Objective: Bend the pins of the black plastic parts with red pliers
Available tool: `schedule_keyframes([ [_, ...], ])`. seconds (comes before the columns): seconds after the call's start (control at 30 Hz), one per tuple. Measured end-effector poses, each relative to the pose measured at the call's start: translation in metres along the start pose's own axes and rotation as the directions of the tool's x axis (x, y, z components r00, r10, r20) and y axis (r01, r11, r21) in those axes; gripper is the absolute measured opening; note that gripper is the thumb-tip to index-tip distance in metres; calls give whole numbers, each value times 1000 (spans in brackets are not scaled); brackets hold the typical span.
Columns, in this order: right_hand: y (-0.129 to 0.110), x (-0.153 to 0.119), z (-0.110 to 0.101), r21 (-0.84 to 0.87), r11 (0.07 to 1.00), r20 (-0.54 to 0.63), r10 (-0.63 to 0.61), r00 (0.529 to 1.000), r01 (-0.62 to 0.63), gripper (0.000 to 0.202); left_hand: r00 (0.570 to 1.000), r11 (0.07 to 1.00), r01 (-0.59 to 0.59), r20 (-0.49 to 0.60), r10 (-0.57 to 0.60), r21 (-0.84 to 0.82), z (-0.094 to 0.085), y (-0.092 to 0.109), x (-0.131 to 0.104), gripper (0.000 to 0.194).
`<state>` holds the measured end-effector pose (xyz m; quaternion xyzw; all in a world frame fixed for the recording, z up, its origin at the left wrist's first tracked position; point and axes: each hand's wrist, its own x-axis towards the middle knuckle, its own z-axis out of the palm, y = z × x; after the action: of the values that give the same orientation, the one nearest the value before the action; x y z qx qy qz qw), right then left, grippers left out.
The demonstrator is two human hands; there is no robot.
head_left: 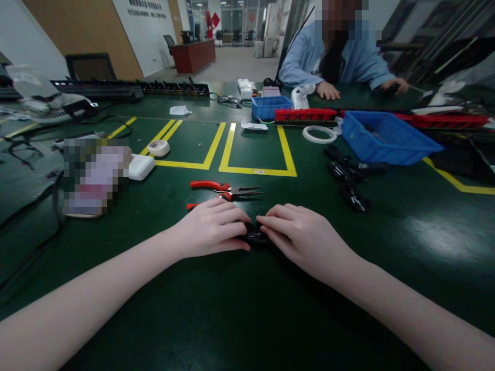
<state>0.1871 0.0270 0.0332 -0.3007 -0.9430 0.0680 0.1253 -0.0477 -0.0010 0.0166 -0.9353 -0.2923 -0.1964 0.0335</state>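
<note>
Your left hand [216,226] and right hand [297,232] pinch a black glossy item [256,234] at frame centre; a blue bin [390,141], right, holds small, indistinct pieces.

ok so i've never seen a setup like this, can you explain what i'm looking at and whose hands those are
There is no robot here. The single picture comes from a camera worn on a person's head, looking forward and down, so the bare left hand and bare right hand are the wearer's own. Both hold a small, shiny black item, mostly hidden by the fingers.

On the dark green table, just beyond the hands, lie red-handled metal pliers. Farther right are more shiny black pieces and a large blue plastic bin; to the left, a white rounded case and a partly blurred phone-like object. Yellow tape marks out sections. Across the table sits another person in a light blue top.
</note>
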Motion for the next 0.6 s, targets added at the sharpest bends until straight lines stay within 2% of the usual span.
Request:
schedule_keyframes([
  [0.1, 1, -2, -3, 46, 999, -37, -21, 999, 23, 28, 999, 999, 26, -20, -26, 22, -4, 0, 0, 33],
  [0.23, 5, -5, -8, 146, 989, -146, 15, 989, 6, 29, 980, 980, 183, -92, -176, 74, -9, -10, -6, 21],
  [0.3, 9, -6, -9, 222, 975, -166, 67, 984, -29, 29, 953, 950, 292, -117, -280, 108, -10, -19, -9, 19],
  [0.43, 22, -7, -1, 370, 923, -138, 168, 976, -107, 28, 870, 861, 492, -82, -485, 128, -10, -32, -13, 25],
  [0.6, 32, -6, 8, 452, 883, -145, 211, 967, -125, 25, 860, 849, 509, -40, -509, 140, -10, -31, -11, 38],
])
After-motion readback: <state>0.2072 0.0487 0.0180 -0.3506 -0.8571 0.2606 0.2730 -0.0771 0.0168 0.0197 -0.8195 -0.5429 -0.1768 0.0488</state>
